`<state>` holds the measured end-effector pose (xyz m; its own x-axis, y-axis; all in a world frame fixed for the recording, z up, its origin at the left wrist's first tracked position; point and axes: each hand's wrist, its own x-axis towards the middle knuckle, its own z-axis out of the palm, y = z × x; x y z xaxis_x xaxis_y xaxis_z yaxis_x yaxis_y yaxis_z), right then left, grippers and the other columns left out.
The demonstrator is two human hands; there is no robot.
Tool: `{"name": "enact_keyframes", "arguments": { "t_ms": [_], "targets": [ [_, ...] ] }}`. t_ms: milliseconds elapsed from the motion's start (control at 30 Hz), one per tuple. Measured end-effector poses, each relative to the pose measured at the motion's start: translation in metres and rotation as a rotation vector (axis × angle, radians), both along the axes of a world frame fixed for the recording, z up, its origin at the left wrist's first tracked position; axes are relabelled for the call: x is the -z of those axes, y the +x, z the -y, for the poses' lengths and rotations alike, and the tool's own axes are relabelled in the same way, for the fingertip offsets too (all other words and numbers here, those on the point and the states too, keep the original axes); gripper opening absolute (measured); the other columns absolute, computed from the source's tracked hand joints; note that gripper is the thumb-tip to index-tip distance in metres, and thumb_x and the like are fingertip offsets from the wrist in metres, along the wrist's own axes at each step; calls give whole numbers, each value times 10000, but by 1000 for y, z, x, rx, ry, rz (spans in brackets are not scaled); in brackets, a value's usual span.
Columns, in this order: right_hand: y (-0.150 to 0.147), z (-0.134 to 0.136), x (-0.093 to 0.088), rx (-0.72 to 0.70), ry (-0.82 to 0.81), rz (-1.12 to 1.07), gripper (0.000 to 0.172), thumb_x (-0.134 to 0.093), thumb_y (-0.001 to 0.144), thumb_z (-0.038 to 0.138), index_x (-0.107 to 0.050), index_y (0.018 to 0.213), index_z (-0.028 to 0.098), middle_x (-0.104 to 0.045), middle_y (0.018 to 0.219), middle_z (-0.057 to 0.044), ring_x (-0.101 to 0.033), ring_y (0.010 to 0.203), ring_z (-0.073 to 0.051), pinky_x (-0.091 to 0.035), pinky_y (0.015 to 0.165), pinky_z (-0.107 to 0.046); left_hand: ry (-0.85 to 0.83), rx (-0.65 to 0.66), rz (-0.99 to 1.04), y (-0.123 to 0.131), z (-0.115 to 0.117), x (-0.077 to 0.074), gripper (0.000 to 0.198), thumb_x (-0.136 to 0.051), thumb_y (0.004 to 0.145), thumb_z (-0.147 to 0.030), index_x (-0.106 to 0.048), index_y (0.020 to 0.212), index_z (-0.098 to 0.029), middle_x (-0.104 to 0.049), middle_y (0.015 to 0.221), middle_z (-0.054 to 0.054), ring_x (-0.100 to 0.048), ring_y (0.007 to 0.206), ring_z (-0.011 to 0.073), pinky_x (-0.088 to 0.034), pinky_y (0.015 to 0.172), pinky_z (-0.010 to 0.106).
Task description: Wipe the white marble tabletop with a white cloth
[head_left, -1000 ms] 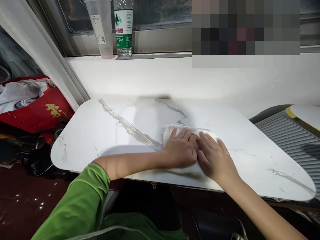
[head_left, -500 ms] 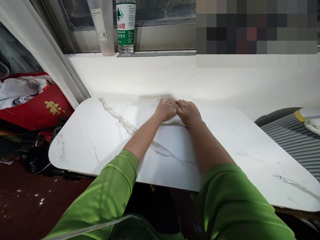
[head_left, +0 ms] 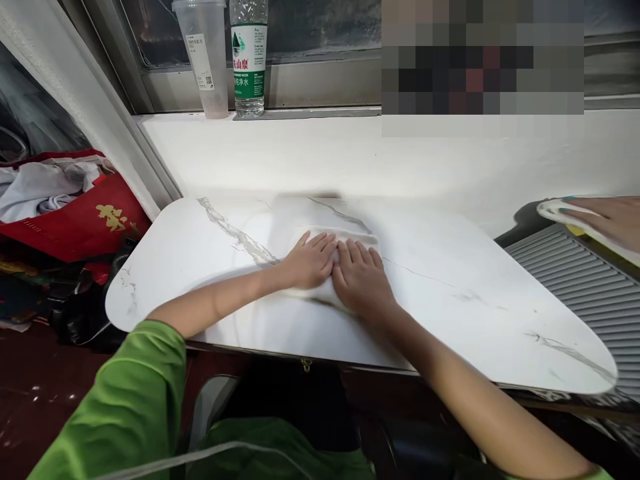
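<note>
L hand (head_left: 310, 261) palm-down, flat, fingers extended & slightly apart, on white cloth (head_left: 321, 293). R hand (head_left: 364, 277) likewise flat, fingers out, w/ L hand just beside; contact btwn them: can't tell. Cloth under both, approx. mid-length of marbled white tabletop (head_left: 450, 327).

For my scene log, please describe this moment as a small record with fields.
Left hand: flat on white cloth
Right hand: beside it, flat on the same cloth
Support: white marble-patterned table under the cloth
Window: plastic cup and labelled bottle upright before it
Far left: red bag holding pale fabric
Far right: another person's hand
</note>
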<state>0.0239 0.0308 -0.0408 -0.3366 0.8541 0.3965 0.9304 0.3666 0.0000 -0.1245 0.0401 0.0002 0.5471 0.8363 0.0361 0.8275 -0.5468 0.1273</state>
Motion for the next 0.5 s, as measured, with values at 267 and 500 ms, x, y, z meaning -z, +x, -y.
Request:
{"name": "enact_keyframes", "arguments": {
  "t_ms": [267,500],
  "targets": [
    [-23,94,-7,-152,63,9,525,-316,947,249,-465,1404,36,-551,1389,-229,-473,1331,-355,-356,1107,-518,46,-48,73,-32,105,-4,507,-274,1003,-233,-379,1456,-32,-366,1562,140,-253,1486,230,-144,1239,435],
    [-26,24,-10,-320,-74,31,547,-286,936,267,-467,1403,47,-523,1424,-214,-455,1341,-337,-363,1102,-508,63,-179,97,-38,61,7,502,-283,1002,-252,-374,1459,-65,-335,1577,151,-232,1493,235,-146,1235,439]
  ]
}}
